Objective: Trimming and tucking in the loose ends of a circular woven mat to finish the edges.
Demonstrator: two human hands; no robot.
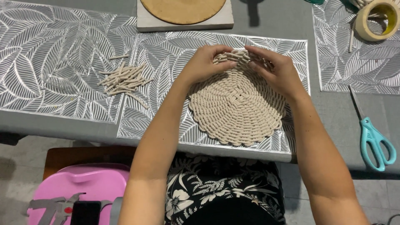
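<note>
Round woven cord mat (235, 104) flat on the silver leaf placemat (166, 54) at the bench's near edge. Left hand (204, 62) and right hand (273, 66) both pinching its far rim, about equally close, nearly meeting over loose cord ends (233, 56).

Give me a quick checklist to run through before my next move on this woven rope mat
1. Both hands on the far rim: left hand and right hand grip it, ok.
2. Woven rope mat lies flat on the silver leaf placemat: ok.
3. Cut rope pieces nearby on the left: ok.
4. Teal scissors lie apart on the right: ok.
5. Tape roll at the far right: ok.
6. Rim ends tucked: cannot tell, fingers cover them.
</note>
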